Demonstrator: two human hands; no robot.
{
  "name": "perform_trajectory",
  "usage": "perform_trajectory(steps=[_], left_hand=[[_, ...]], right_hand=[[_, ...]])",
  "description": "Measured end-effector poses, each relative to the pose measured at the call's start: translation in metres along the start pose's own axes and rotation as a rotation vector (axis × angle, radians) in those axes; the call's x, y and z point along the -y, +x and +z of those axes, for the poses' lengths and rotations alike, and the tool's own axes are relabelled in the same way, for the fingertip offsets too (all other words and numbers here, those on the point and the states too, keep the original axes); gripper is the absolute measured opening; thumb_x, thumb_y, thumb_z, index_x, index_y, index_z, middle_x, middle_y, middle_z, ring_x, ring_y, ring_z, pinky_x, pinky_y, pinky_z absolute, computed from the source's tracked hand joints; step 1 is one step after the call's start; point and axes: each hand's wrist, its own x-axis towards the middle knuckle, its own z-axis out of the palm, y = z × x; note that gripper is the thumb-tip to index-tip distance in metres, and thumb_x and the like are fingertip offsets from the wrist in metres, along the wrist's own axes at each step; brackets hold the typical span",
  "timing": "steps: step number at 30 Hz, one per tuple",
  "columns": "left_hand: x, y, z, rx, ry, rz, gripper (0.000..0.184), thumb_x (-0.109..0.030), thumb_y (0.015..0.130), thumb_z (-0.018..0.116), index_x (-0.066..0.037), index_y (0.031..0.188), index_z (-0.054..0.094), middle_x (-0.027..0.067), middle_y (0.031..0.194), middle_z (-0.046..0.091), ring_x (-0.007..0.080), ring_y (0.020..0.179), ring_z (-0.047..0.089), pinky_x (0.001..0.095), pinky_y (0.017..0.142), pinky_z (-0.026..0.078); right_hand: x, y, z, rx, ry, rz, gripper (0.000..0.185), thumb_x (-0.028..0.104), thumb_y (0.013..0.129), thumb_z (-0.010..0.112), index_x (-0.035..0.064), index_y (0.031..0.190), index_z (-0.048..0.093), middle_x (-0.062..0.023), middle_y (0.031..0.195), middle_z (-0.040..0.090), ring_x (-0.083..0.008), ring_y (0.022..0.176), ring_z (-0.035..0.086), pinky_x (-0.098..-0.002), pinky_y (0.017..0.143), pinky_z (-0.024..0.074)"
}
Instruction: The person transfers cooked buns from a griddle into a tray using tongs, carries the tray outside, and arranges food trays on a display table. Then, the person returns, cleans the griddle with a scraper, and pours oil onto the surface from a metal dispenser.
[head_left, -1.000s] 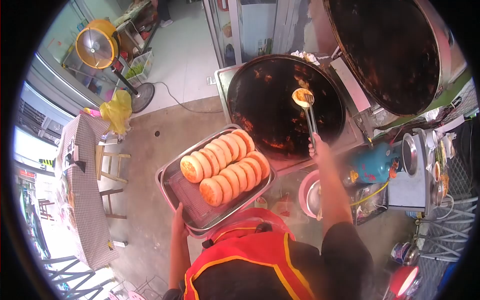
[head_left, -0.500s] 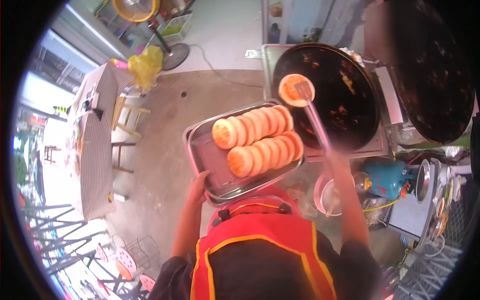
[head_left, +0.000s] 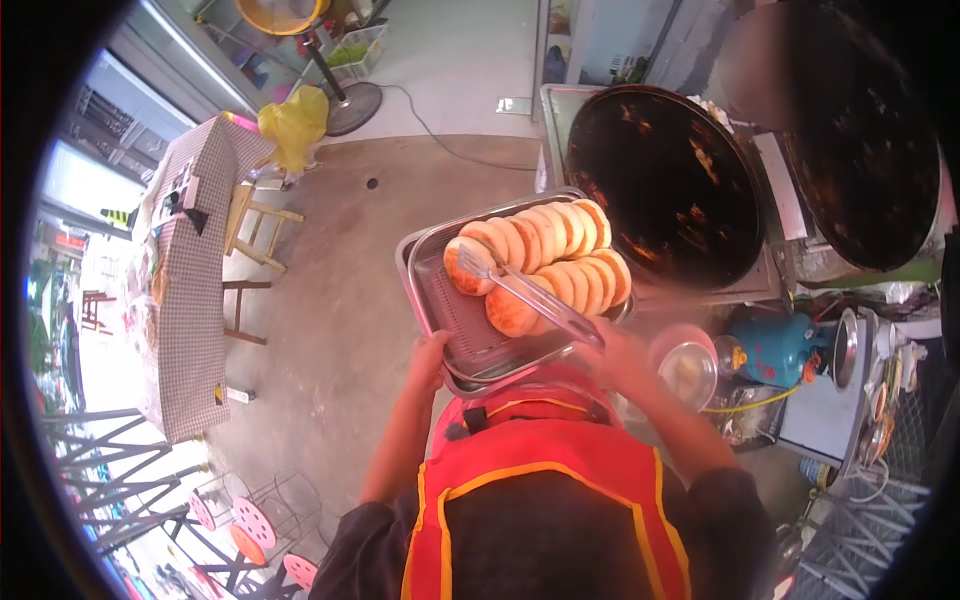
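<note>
Shiny metal tray point(head_left: 430, 290); sooty black pan point(head_left: 665, 190); checked cloth point(head_left: 190, 320).

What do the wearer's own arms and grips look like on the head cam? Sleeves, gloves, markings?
Left grip and right grip: bare hands, no gloves. Forearms bare too, with no cables or markings visible. Dark, near-black short sleeves end around the elbows. Red apron with yellow-orange trim over the torso. Too blurred to rule out small jewellery.

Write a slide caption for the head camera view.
Left hand grips a tray of round breads; right hand holds tongs over them, beside a black pan.
</note>
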Motion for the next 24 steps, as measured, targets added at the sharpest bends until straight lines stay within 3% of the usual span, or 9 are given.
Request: perform_trajectory(steps=[3,6,9,11,12,15,16,19,24], left_hand=[[0.011,0.014,-0.009,0.005,-0.062,-0.022,0.018,-0.008,0.072,0.051,0.008,0.079,0.055,0.0116,0.071,0.057,0.0210,0.061,0.057,0.0321,0.055,0.048],[0.017,0.028,-0.016,0.002,-0.076,-0.039,0.014,-0.005,0.070,0.050,0.006,0.076,0.055,0.0101,0.070,0.056,0.0204,0.060,0.055,0.0320,0.055,0.047],[0.020,0.041,-0.026,0.011,-0.101,-0.102,0.010,-0.004,0.069,0.050,0.003,0.075,0.055,0.0097,0.072,0.055,0.0202,0.065,0.054,0.0319,0.059,0.047],[0.024,0.057,-0.036,-0.001,-0.114,-0.154,0.010,-0.004,0.069,0.050,0.002,0.075,0.055,0.0102,0.074,0.055,0.0208,0.068,0.055,0.0318,0.061,0.047],[0.024,0.062,-0.043,0.046,-0.129,-0.173,0.022,-0.002,0.070,0.048,0.003,0.091,0.053,0.0117,0.083,0.056,0.0226,0.075,0.056,0.0334,0.066,0.049],[0.007,0.060,-0.035,0.063,-0.091,-0.069,0.039,0.001,0.070,0.045,0.001,0.109,0.045,0.0127,0.095,0.054,0.0241,0.082,0.056,0.0356,0.072,0.049],[0.001,0.064,-0.040,0.121,-0.086,-0.133,0.049,0.003,0.070,0.042,-0.003,0.119,0.037,0.0123,0.104,0.051,0.0242,0.088,0.055,0.0362,0.078,0.049],[-0.023,0.066,-0.035,0.174,0.032,0.023,0.049,0.004,0.070,0.042,-0.004,0.119,0.038,0.0115,0.105,0.051,0.0242,0.092,0.054,0.0361,0.079,0.048],[-0.066,0.082,-0.035,0.270,0.076,0.124,0.046,0.000,0.073,0.047,-0.003,0.118,0.039,0.0104,0.107,0.050,0.0219,0.094,0.051,0.0339,0.081,0.045]], right_hand=[[-0.028,-0.019,-0.019,0.060,0.281,0.318,0.036,0.028,0.072,0.060,0.0022,0.096,0.053,-0.0183,0.075,0.057,-0.0304,0.069,0.058,-0.0363,0.062,0.0442],[-0.104,-0.034,-0.004,-0.207,0.216,0.240,0.034,0.022,0.071,0.059,0.0018,0.096,0.052,-0.0144,0.072,0.056,-0.0243,0.064,0.056,-0.0329,0.060,0.0433],[-0.146,-0.026,0.024,-0.416,0.525,0.370,0.027,0.017,0.070,0.058,0.0012,0.091,0.052,-0.0082,0.067,0.052,-0.0191,0.062,0.051,-0.0315,0.059,0.0419],[-0.151,-0.004,0.036,-0.395,0.512,0.404,0.022,0.015,0.069,0.058,0.0022,0.087,0.052,-0.0046,0.066,0.051,-0.0167,0.060,0.049,-0.0297,0.056,0.0406],[-0.150,0.007,0.042,-0.383,0.506,0.419,0.020,0.014,0.069,0.058,0.0027,0.085,0.051,-0.0029,0.066,0.051,-0.0154,0.059,0.048,-0.0288,0.055,0.0400],[-0.150,0.028,0.057,-0.329,0.773,0.409,0.015,0.012,0.069,0.057,0.0049,0.080,0.051,0.0010,0.064,0.047,-0.0098,0.056,0.044,-0.0253,0.051,0.0366],[-0.134,0.032,0.052,-0.339,0.922,0.486,0.011,0.011,0.068,0.055,0.0072,0.077,0.052,0.0034,0.062,0.044,-0.0062,0.052,0.039,-0.0222,0.047,0.0322],[-0.124,0.042,0.054,-0.310,1.163,0.577,0.008,0.010,0.068,0.054,0.0081,0.074,0.050,0.0040,0.060,0.043,-0.0056,0.049,0.037,-0.0218,0.044,0.0302],[-0.089,0.060,0.082,-0.527,1.294,0.564,0.006,0.011,0.070,0.052,0.0074,0.074,0.051,0.0023,0.060,0.044,-0.0074,0.049,0.039,-0.0234,0.042,0.0313]])
